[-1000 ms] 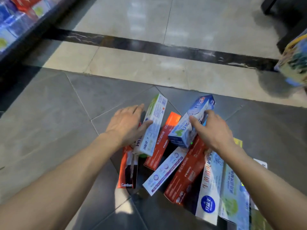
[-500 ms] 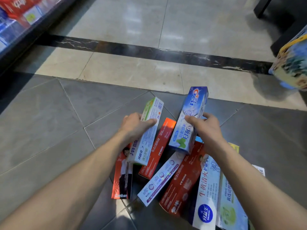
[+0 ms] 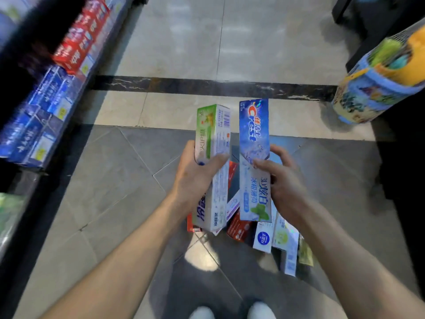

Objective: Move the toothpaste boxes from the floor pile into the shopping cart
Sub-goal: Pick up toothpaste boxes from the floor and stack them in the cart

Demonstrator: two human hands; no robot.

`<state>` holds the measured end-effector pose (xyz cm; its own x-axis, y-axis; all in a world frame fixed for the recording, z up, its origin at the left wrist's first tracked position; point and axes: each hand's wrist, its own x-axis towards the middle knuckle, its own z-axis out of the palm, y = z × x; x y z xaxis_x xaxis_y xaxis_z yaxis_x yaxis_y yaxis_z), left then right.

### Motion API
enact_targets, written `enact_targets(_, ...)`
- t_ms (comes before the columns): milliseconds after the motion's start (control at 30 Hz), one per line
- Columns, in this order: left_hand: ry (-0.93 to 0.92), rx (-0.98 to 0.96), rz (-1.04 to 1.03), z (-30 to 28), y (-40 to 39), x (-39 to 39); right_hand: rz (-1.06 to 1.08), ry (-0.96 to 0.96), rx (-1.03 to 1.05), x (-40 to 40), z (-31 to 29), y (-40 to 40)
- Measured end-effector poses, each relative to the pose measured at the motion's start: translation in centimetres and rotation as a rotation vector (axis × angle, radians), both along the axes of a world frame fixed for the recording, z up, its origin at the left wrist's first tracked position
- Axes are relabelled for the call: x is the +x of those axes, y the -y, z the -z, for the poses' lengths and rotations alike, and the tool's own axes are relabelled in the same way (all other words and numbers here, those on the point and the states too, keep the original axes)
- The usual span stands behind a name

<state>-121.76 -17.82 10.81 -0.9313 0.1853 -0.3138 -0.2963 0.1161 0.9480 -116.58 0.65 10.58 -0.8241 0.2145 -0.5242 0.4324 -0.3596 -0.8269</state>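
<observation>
My left hand [image 3: 195, 178] grips a white and green toothpaste box [image 3: 212, 139], held upright above the floor. My right hand [image 3: 284, 180] grips a blue Crest toothpaste box [image 3: 253, 134], also upright beside the first. Below both hands lies the floor pile [image 3: 264, 236] of several toothpaste boxes, red, white and pale green, partly hidden by the held boxes and my right forearm. The shopping cart [image 3: 372, 88], blue with colourful goods in it, shows at the right edge.
A store shelf [image 3: 53, 93] with blue and red toothpaste boxes runs along the left side. A dark fixture [image 3: 368, 21] stands at the far right. My shoes [image 3: 232, 311] are at the bottom edge, on grey tiles.
Both hands have lifted their boxes off the pile and turned them upright. The view has risen, so the shelf and cart show more.
</observation>
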Motion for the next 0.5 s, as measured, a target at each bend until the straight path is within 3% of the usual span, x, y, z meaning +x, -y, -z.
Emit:
enact_targets(233, 0.028, 0.025, 0.105, -25.2, -2.1, 4.1, 0.008, -0.062, -0.025, 5.4, -26.4, -0.7)
enact_targets(500, 0.085, 0.206, 0.190, -54.1, -5.3, 10.1, 0.076, -0.212, 0.001, 13.0, -55.2, -2.1)
